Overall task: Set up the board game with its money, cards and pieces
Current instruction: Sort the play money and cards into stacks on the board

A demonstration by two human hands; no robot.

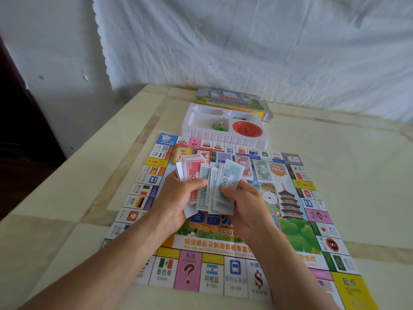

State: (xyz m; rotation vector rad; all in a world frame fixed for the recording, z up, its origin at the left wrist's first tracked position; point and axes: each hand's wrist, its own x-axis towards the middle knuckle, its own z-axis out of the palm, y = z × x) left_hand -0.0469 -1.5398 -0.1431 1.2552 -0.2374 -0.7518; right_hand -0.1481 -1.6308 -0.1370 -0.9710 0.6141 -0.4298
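The colourful paper game board lies flat on the table. Above its middle my left hand holds a fanned stack of play money, red notes at the back and blue-green ones in front. My right hand pinches the front blue-green notes with thumb and fingers. Small piles of notes lie on the board's far side: a red pile, a grey-green "50" pile and a purple pile. An orange card deck sits near the far left corner.
A white plastic tray stands past the board's far edge, holding green pieces and a red spinner dish. The game box lid lies behind it. White cloth covers the wall. The table's left edge drops to a dark floor.
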